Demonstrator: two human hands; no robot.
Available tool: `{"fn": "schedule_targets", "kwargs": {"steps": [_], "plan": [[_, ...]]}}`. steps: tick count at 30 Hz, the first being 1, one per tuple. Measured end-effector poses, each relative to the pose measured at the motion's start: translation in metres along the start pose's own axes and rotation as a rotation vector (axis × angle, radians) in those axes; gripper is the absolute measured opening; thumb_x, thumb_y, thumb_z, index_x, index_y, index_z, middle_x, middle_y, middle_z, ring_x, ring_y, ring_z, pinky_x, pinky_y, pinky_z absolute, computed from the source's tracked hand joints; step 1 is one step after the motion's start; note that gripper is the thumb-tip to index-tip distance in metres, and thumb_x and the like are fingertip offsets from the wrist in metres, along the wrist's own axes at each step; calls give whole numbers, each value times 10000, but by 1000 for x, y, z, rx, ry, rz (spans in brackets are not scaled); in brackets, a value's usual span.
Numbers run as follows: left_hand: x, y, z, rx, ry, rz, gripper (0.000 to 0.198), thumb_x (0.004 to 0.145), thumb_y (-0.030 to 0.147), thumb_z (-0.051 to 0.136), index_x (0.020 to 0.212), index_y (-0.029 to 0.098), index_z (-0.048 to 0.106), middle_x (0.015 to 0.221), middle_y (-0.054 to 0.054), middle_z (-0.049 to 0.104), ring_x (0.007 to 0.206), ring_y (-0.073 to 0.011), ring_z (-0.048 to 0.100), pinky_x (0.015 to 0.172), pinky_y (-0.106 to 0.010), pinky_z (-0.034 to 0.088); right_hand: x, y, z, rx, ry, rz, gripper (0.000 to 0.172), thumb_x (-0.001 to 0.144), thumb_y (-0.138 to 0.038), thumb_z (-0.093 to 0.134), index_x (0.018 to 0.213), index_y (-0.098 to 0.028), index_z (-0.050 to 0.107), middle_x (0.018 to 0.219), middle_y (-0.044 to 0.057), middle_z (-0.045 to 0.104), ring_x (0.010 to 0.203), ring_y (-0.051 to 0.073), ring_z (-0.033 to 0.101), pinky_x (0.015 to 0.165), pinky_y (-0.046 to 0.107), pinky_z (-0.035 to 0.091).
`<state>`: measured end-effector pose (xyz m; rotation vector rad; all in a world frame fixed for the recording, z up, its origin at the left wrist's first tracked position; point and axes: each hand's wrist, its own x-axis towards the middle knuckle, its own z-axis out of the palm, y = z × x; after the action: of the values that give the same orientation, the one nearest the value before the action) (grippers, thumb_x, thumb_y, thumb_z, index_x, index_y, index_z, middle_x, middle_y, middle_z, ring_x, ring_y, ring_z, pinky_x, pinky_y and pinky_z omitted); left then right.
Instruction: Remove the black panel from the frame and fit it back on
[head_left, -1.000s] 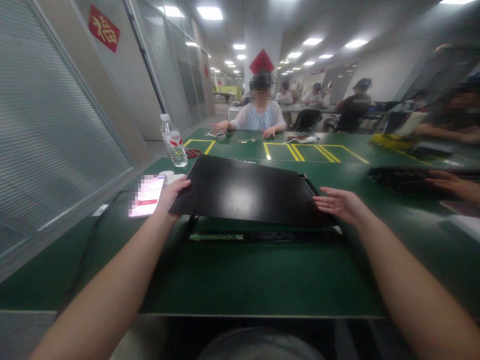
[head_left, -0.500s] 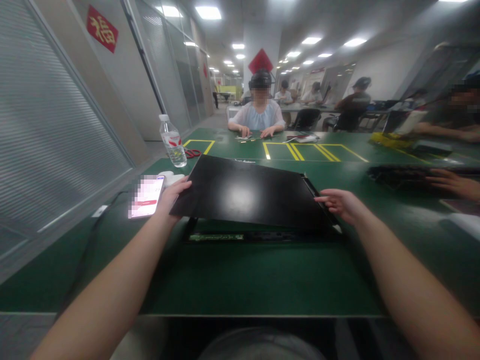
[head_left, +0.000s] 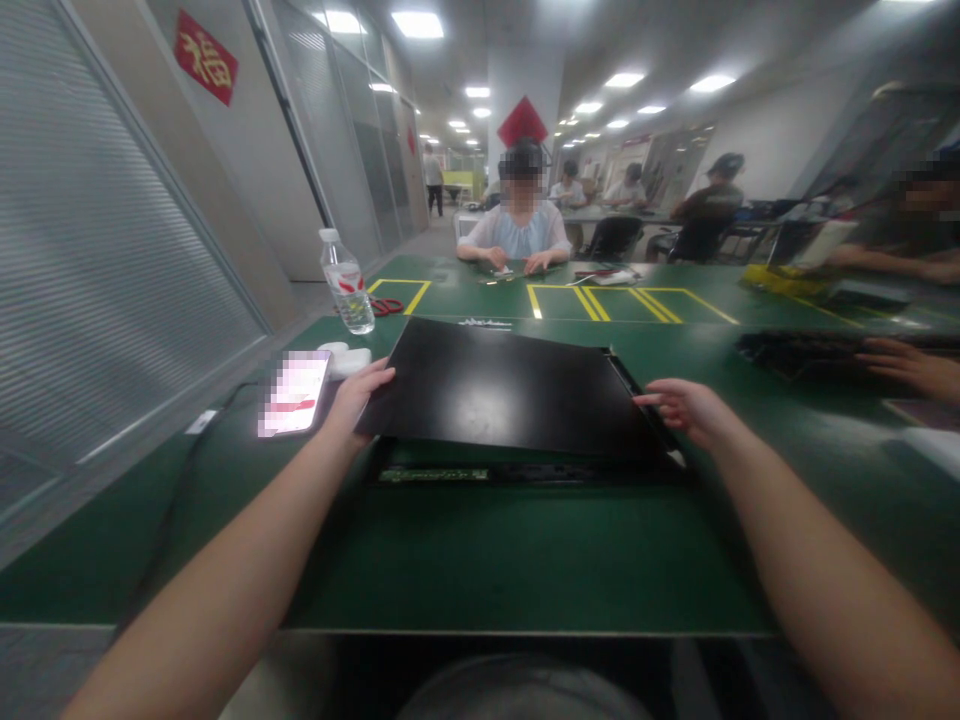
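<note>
A glossy black screen panel [head_left: 480, 390] lies tilted above a shallow black frame [head_left: 585, 473], its left end raised. Along the frame's near side a green circuit board strip [head_left: 433, 475] shows. My left hand [head_left: 360, 398] grips the panel's left edge, thumb on top and the other fingers mostly hidden beneath. At the right edge, where panel and frame meet, my right hand [head_left: 690, 408] is closed with its fingertips on the edge; how much of the frame it also touches I cannot tell.
Left of the panel are a lit phone [head_left: 296, 393], a white case [head_left: 349, 362], a water bottle [head_left: 347, 285] and red-handled scissors [head_left: 386, 307]. Yellow tape [head_left: 555, 290] marks the green table [head_left: 510, 570]. A person [head_left: 517, 225] sits opposite; a co-worker's hand [head_left: 907, 365] is at right.
My left hand has moved slightly right and down, and the panel's raised left end has come down with it. The right hand has shifted only a little.
</note>
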<state>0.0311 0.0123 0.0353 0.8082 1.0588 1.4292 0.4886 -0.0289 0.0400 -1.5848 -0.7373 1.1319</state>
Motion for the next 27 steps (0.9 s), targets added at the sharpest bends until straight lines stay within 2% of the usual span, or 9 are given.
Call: {"fn": "schedule_targets", "kwargs": {"steps": [6,14,19,27], "plan": [[-1,-2,1,5,22,-14,514,639,99,747,1153,78,733,790,-68,792,682,-212,739,598,-253,563,1,1,0,-3,12,-4,50,856,-132,571,810,-149,564,780,137,735,410,37,317,333,137,237],[-8,0,8,29,19,-21,410,642,89,745,1052,91,758,771,-69,792,702,-217,751,609,-249,571,2,1,-2,-41,30,-29,19,836,-136,596,830,-147,582,780,124,731,412,38,329,338,141,247],[-13,0,14,26,45,-36,316,666,57,718,973,112,770,739,-58,789,633,-191,736,612,-250,578,2,1,-2,-77,52,-40,21,840,-141,595,822,-145,585,761,116,722,410,39,335,342,148,251],[-16,1,16,93,53,-74,310,712,60,714,1013,111,766,767,-67,797,624,-183,731,593,-247,571,-2,0,2,-138,69,-72,56,820,-116,601,776,-143,581,739,113,703,398,30,313,342,156,221]]}}
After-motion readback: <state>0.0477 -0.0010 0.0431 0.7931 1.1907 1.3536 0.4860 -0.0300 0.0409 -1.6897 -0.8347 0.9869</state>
